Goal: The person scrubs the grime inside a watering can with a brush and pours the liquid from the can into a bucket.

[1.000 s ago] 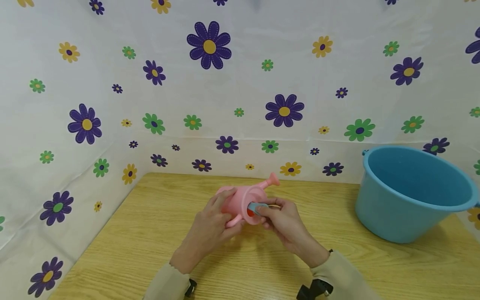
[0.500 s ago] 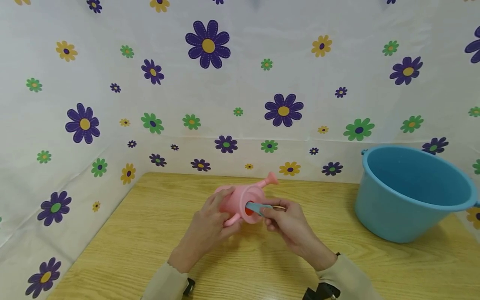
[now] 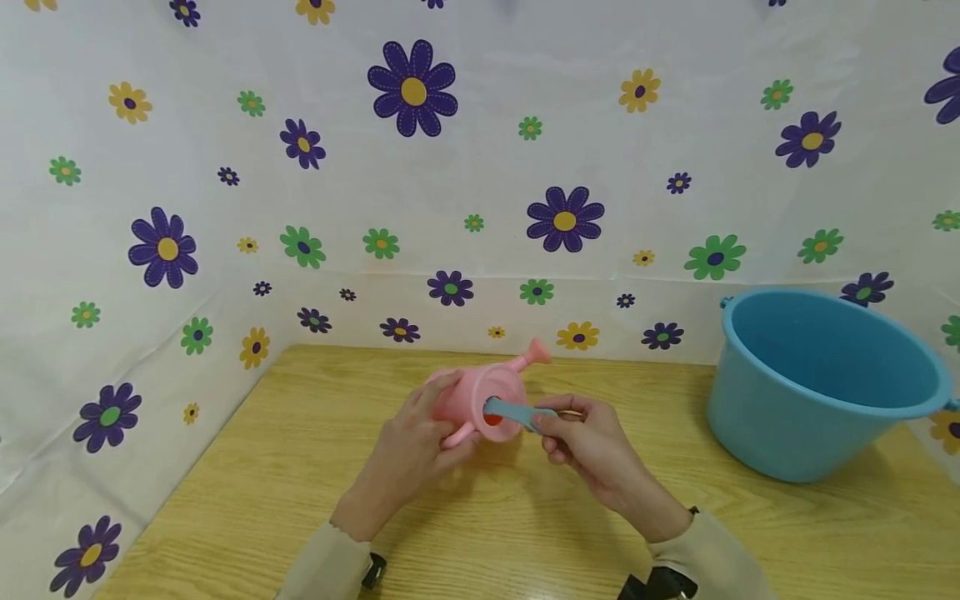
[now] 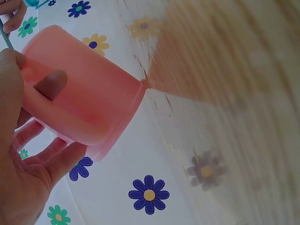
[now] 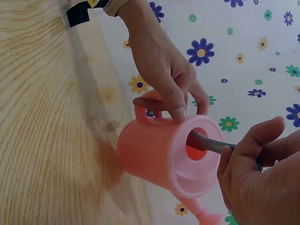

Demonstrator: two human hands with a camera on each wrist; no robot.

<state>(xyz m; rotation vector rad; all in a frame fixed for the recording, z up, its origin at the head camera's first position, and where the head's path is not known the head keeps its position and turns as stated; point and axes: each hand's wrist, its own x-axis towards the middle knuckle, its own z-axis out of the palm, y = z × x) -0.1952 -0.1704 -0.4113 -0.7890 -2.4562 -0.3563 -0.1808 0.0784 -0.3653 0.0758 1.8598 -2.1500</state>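
Observation:
A pink toy watering can (image 3: 465, 398) lies tilted near the middle of the table, its opening toward my right hand. My left hand (image 3: 408, 454) grips it, with fingers on the body and round the loop handle, as the left wrist view also shows. With thumb and fingers, my right hand (image 3: 596, 454) pinches the end of a blue-grey plastic handle (image 3: 513, 412). The other end of this handle sits inside the can's round opening (image 5: 196, 153), so its kind is hidden. Something red-orange shows in the opening around it.
A large blue bucket (image 3: 795, 433) stands at the right on the wood-grain table (image 3: 300, 467). A white sheet with flower prints (image 3: 480, 167) hangs behind the table and along its left side.
My right hand has moved to the right, and more of the blue-grey handle shows outside the opening. The watering can and left hand have shifted slightly left and up.

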